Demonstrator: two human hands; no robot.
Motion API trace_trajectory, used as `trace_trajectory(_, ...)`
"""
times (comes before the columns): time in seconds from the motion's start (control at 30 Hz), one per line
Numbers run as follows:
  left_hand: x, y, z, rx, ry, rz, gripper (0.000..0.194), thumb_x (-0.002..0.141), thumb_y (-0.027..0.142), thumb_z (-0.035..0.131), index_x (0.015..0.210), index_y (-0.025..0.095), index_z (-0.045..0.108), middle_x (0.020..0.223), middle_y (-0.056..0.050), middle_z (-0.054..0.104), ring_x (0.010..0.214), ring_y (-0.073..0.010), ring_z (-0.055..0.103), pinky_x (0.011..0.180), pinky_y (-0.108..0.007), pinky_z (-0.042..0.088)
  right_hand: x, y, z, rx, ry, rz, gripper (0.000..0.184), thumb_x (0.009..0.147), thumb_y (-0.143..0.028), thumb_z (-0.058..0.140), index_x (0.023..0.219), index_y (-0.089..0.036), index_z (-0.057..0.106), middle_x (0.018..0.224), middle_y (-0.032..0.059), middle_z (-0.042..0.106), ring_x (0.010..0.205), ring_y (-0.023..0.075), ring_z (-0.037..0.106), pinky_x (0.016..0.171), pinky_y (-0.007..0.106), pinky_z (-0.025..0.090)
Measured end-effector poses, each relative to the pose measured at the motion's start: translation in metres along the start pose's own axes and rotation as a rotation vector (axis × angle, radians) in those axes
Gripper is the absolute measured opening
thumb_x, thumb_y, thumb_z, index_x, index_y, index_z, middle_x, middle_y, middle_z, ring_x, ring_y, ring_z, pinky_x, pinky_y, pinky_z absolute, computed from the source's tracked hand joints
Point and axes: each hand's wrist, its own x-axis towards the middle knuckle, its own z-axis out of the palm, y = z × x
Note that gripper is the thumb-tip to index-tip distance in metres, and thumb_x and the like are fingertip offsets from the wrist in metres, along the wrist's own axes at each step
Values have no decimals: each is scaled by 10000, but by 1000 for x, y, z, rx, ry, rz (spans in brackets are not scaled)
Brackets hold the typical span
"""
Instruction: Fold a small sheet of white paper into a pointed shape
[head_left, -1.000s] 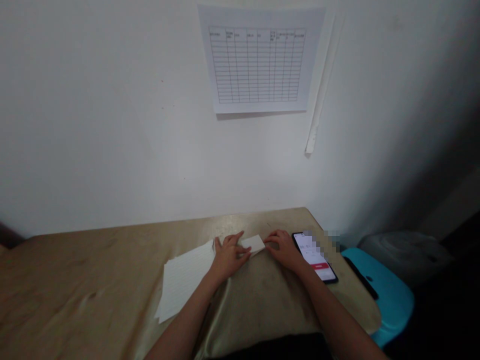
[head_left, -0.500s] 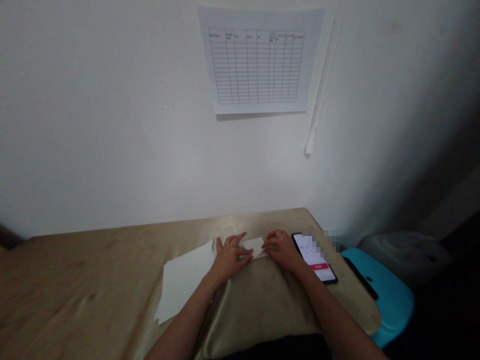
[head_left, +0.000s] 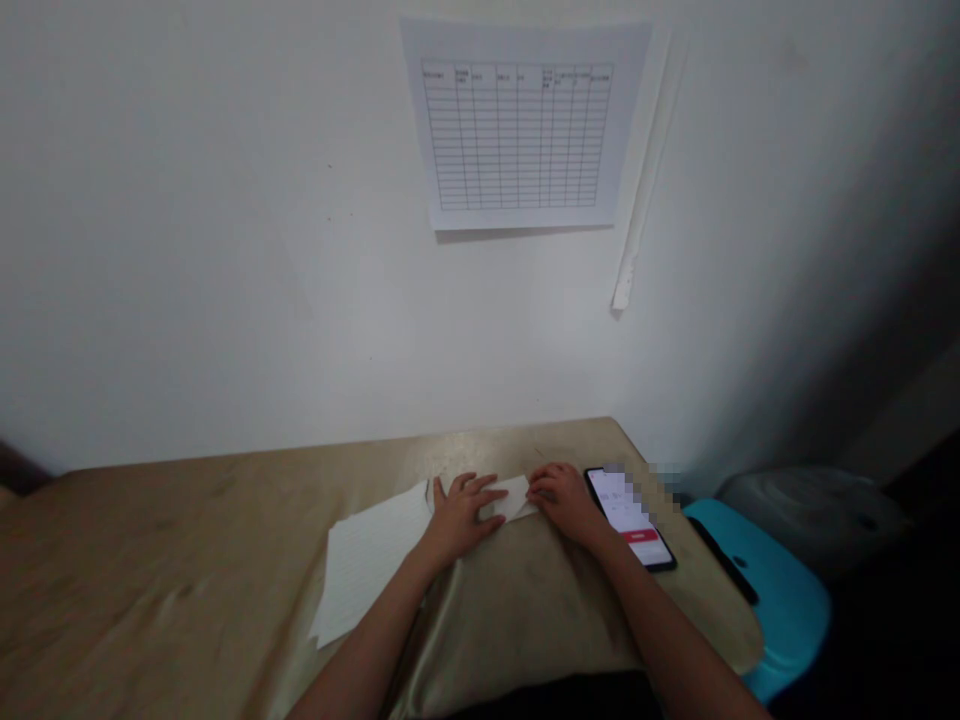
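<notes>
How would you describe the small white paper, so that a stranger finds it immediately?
On the brown table, find the left hand and right hand. The small white paper is between them, touched by both. Unlike the larger lined sheets further left, it is a narrow strip.

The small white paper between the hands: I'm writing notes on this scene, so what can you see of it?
The small white paper is narrow and seems folded, with a slanting edge near its right end. It lies on the tan cloth, running roughly left to right. The left hand, fingers spread, covers its left part; the right hand touches its right end. No writing is discernible.
</notes>
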Motion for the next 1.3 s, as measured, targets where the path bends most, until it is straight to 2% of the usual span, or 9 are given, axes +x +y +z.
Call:
trace_trajectory(0.2,0,2,-2,-1,9,17,403,854,475,687,1254,438,654,1473,16,563,1400,-358,370,1137,-753,6,-1,-1,0,36,0,12,164,918,-273,619,1011,-275,754,1128,29,733,1196,219,543,1097,436,287)
trace_trajectory(0.47,-1,6,-6,-42,2,10,406,798,494,742,1196,426,695,1420,-2,601,1355,-346,392,1133,-753,-15,0,0,1,42,-8,79,161,900,-275,633,1009,-263,751,1138,51,718,1229,226,539,1120,451,250)
trace_trajectory(0.67,-2,7,-3,-55,12,27,421,736,486,796,1147,450,710,1349,9,624,1334,-339,406,1131,-752,-29,1,1,1,35,-9,102,151,900,-254,618,987,-260,741,1114,41,722,1183,224,565,1130,476,210)
trace_trajectory(1.0,-2,12,1,-49,30,18,429,717,483,794,1129,392,715,1316,-31,602,1326,-349,421,1138,-748,0,3,-4,5,-33,3,79,150,925,-276,594,942,-255,741,1082,33,721,1156,227,559,1111,465,212)
trace_trajectory(1.3,-2,16,2,-47,13,-13,477,706,500,784,1153,355,696,1324,-63,582,1328,-352,428,1153,-724,45,4,-17,8,-108,36,132,159,926,-280,590,882,-254,741,1059,53,717,1141,261,560,1122,558,147)
